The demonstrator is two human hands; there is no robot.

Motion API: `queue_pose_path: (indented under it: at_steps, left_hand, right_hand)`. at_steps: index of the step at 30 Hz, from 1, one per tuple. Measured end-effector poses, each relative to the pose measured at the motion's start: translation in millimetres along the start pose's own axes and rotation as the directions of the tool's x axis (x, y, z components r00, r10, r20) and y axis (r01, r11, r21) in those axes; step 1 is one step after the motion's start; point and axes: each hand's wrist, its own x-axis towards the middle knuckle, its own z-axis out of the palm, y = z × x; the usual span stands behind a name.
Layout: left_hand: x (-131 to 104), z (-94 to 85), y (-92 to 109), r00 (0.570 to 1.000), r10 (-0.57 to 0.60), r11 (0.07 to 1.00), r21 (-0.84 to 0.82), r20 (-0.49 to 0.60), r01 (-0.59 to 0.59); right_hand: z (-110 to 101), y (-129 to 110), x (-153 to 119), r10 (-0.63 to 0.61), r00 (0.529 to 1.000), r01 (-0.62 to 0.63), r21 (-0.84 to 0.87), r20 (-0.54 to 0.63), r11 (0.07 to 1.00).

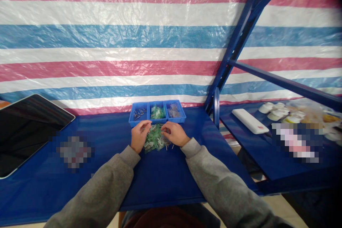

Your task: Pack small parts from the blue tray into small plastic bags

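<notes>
One pile of green packets [153, 143] is being worked over by two hands, on the near side of three blue bins [160, 120]. Left hand [139, 137] and right hand [175, 134] are being curled inward; cannot tell if fingertips are being closed or clamped. One tablet [29, 135] is being seen left.

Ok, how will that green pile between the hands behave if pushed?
The green pile would likely spread rather than slide as one, since it looks like many loose pieces. Its green bits are probably light, looking small and thin. The slim pieces beside the right hand may roll, looking rod-like.
</notes>
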Motion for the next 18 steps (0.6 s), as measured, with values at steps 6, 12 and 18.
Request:
queue_pose_path:
  at_steps: [6, 12, 18]
  left_hand:
    - [1.9, -8.5, 5.2, 0.958, 0.126, 0.792, 0.555, 0.257, -0.253]
    - [-1.1, -7.1, 2.2, 0.887, 0.068, 0.693, 0.618, 0.456, -0.371]
    - [2.1, -11.5, 6.2, 0.909, 0.158, 0.761, 0.539, 0.386, -0.361]
  right_hand:
    - [2.7, -1.2, 0.1, -0.004, 0.997, 0.003, -0.015, -0.078, 1.000]
    - [3.7, 1.9, 0.7, 0.051, 0.993, -0.051, 0.007, -0.103, 0.999]
    - [3.5, 1.8, 0.5, 0.079, 0.993, -0.077, 0.033, -0.082, 0.997]
